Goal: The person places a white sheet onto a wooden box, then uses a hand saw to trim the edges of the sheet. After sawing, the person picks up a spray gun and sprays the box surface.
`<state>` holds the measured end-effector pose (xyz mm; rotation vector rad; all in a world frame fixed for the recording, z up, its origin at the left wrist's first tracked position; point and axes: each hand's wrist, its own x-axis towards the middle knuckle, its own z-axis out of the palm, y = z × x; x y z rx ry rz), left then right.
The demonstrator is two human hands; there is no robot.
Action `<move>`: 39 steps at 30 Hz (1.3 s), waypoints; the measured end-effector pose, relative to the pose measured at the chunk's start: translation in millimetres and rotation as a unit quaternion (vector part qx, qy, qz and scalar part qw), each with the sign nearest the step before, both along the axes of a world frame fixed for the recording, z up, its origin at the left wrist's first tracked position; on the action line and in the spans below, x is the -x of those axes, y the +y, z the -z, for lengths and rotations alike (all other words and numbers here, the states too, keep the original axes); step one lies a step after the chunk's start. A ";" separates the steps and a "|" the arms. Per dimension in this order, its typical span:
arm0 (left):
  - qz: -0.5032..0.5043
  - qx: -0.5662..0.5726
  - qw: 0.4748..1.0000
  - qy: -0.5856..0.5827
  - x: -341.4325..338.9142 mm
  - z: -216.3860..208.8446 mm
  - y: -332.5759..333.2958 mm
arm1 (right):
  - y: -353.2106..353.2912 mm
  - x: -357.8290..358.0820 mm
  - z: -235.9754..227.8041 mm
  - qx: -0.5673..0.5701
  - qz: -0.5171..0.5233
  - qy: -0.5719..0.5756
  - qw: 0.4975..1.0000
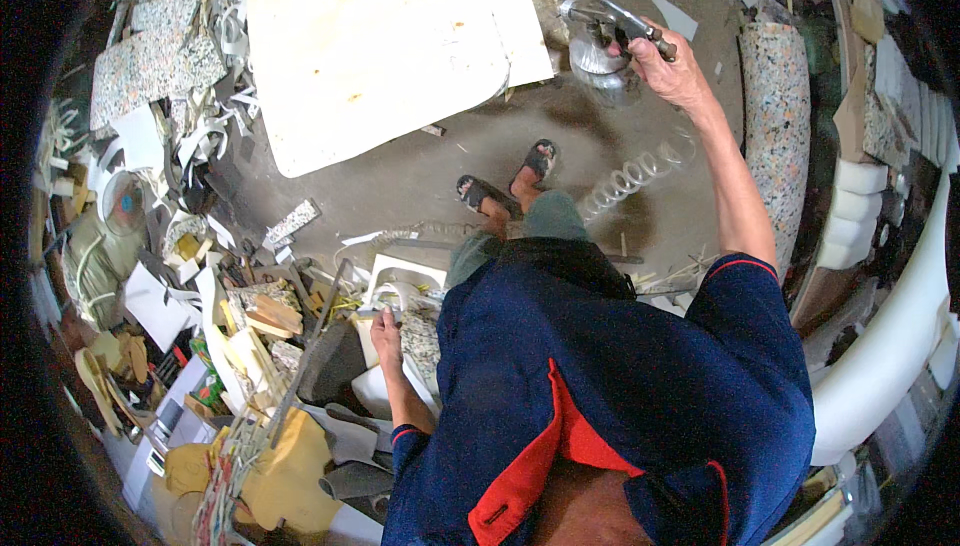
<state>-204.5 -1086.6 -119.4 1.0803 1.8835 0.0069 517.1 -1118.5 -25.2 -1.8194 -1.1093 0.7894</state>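
Observation:
My right hand (662, 64) is wrapped round the handle of a metal spray gun (625, 24) at the upper right. A rounded silvery cup (597, 58) hangs below the gun. The nozzle points left, close to the right edge of a large cream-white panel (370, 66) with a rounded corner and a tan rectangular patch. My left hand (385, 338) is low at my left side, fingers curled, beside a white curved strip (390, 294) and scraps. Whatever it may hold is hidden.
A clear coiled hose (635, 174) trails over the grey floor near my sandalled feet (508, 181). Foam scraps (265, 321) and offcuts are heaped on the left around a fan (122, 201). A speckled foam roll (773, 126) and white foam pieces (853, 211) line the right.

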 end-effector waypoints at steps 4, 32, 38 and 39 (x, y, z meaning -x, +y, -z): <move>0.006 -0.006 1.000 -0.008 8.1 23.9 -18.1 | -12.6 8.5 3.6 0.030 0.008 0.001 1.000; 0.078 0.019 0.995 -0.063 37.6 76.6 26.2 | -66.9 160.2 -39.6 0.072 0.194 0.021 0.978; 0.060 -0.016 0.994 -0.093 61.7 78.2 37.2 | -50.3 188.3 -51.3 0.027 0.223 0.093 0.970; 0.050 -0.017 0.994 -0.096 64.1 77.5 36.7 | -41.7 193.2 -53.7 0.019 0.241 0.088 0.966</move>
